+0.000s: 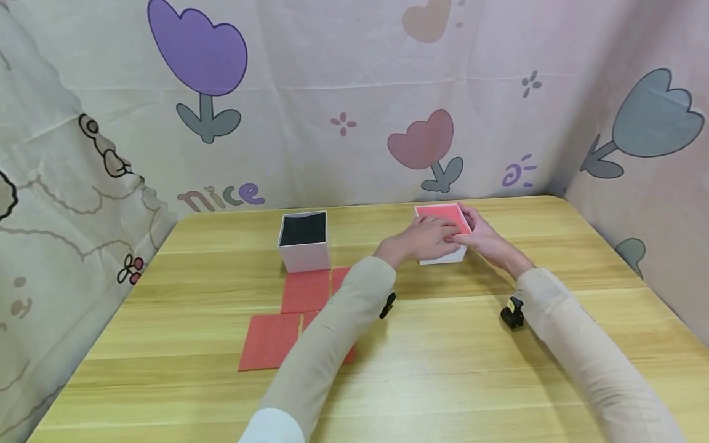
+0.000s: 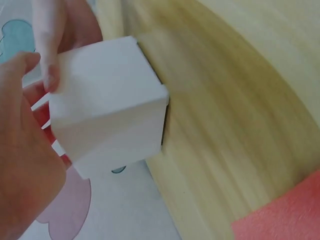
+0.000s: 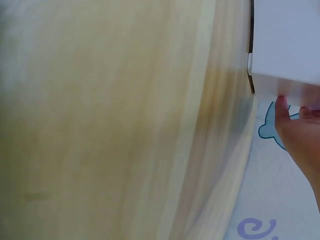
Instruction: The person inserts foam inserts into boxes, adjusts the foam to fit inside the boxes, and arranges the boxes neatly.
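Box [image 2: 107,102] held by right hand [image 1: 490,241], left hand [image 1: 425,239] above

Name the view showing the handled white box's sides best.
Left wrist: the box appears close, two sides mostly uncovered. In the head view the left hand hides much; the right wrist view crops it.

Two boxes sit toward the far side of the table [image 1: 432,381]: the left box [image 1: 304,258] and, well apart, the right box [image 1: 437,254]. A sheet [image 1: 443,213] shows inside the right box's rim; the left hand [image 1: 428,239] reaches across its near left part, the right hand [image 1: 487,241] is along its right side. Flat squares [image 1: 268,341] lie in two rows near of the left box, the right-hand ones partly under the left arm [image 1: 332,332]. Behind everything hangs a cloth [image 1: 310,55].
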`<state>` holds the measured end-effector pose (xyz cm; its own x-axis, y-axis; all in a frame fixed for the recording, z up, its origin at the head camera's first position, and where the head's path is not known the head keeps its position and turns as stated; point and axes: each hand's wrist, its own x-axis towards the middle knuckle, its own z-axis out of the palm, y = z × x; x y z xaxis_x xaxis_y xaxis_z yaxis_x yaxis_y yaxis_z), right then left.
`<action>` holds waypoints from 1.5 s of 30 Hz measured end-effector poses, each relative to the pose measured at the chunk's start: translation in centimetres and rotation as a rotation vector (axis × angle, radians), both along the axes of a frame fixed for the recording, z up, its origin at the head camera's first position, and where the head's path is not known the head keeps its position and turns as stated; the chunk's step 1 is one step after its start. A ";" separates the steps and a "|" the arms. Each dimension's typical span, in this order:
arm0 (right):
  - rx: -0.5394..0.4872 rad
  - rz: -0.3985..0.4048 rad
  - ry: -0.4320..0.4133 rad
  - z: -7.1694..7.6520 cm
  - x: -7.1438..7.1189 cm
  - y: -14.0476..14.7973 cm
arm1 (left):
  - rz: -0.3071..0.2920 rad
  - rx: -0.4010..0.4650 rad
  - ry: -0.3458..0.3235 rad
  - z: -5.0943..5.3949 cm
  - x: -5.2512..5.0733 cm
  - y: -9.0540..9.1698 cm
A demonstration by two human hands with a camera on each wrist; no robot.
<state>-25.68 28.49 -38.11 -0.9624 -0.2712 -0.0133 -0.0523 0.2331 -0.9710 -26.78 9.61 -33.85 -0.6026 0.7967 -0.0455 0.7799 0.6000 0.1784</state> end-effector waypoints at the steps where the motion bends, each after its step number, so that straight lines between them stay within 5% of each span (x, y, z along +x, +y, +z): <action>1: -0.002 0.001 0.002 0.0 0.0 0.0 | -0.002 -0.004 0.000 0.0 0.1 0.0; 13: -0.010 -0.015 0.002 0.0 0.1 -0.4 | 0.030 0.011 0.005 -0.5 0.1 -0.9; 20: 0.033 -0.037 -0.023 0.2 0.2 -0.4 | 0.097 -0.038 0.014 -0.1 -0.5 -3.4; 28: 0.022 -0.060 -0.052 0.4 0.2 -0.3 | 0.045 0.022 0.033 0.9 -0.5 -7.1; 37: 0.037 -0.067 -0.045 0.6 0.3 -0.2 | 0.029 0.235 -0.074 2.8 1.3 -13.0; 45: 0.050 -0.044 -0.047 0.6 0.3 -0.3 | 0.096 0.516 -0.268 1.3 4.7 -20.2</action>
<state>-25.35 28.17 -37.53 -0.9714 -0.2264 -0.0709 0.0041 0.2828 -0.9592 -22.09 -10.55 -32.54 -0.6939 0.6989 0.1733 0.6141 0.4488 0.6492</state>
